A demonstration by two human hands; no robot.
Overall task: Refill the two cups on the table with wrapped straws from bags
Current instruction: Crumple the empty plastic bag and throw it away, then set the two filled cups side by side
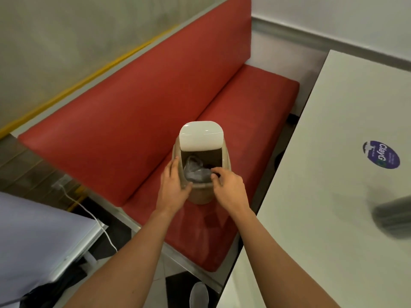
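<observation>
A small tan bin (201, 194) with a white swing lid (201, 135) stands on the red bench seat. Crumpled clear plastic (195, 171) lies inside its opening. My left hand (173, 185) grips the bin's left rim, thumb over the front edge. My right hand (229, 185) reaches in from the right, its fingertips pinching the plastic at the opening. At the right edge of the white table (322, 174) sits a blurred dark cylindrical thing (393, 216); I cannot tell whether it is a cup. No straws show.
The red bench (133, 130) has a padded back along the wall. A round purple sticker (381, 154) is on the table. A second white table (40, 236) stands at the lower left, with a white cable (89, 210) trailing beside it. A shoe (198, 295) shows below.
</observation>
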